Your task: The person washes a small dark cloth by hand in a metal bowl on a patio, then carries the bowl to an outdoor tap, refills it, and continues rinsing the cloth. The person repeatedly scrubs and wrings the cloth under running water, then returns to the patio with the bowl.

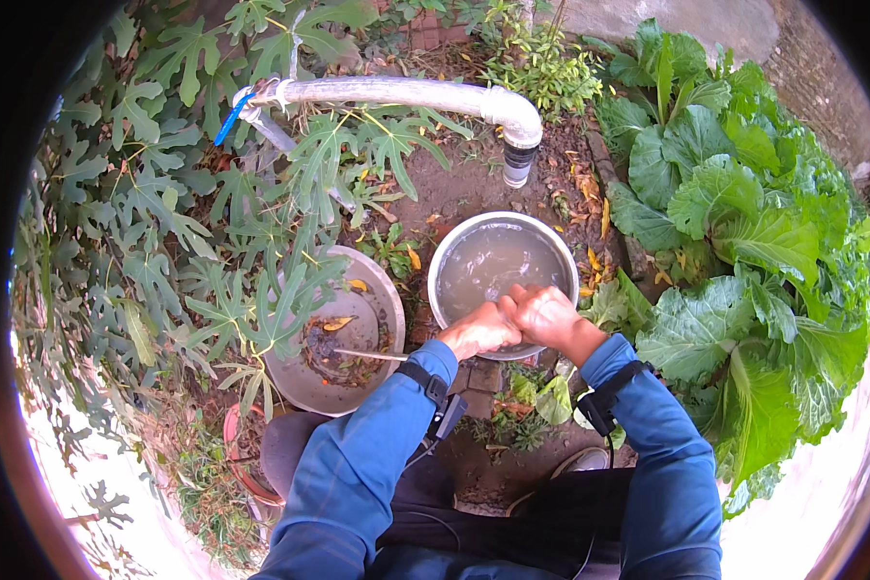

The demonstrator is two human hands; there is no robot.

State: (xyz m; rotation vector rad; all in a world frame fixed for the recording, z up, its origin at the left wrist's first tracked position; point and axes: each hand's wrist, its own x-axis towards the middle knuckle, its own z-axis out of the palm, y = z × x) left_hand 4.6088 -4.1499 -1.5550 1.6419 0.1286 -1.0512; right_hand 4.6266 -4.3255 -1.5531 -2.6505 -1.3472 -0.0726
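My left hand (480,330) and my right hand (549,316) meet with curled fingers above the near rim of a round metal basin (435,279). Anything held between them is hidden by the fingers and knuckles. Cloudy grey water (496,257) fills much of the basin, its surface broken by ripples and light reflections. Left of it stands a wider, shallow basin (397,308) with fallen leaves and dark debris inside. Across that basin's near right side lies a thin stick-like handle (370,354), partly behind my left forearm; a dark clump is at its far end.
Beyond the water basin, a white pipe (406,94) with a blue valve lever (233,119) bends down to a spout (516,170). Fig-like branches (283,304) overhang the left basin. Leafy cabbages (725,217) crowd the right. A reddish pot (241,464) stands lower left.
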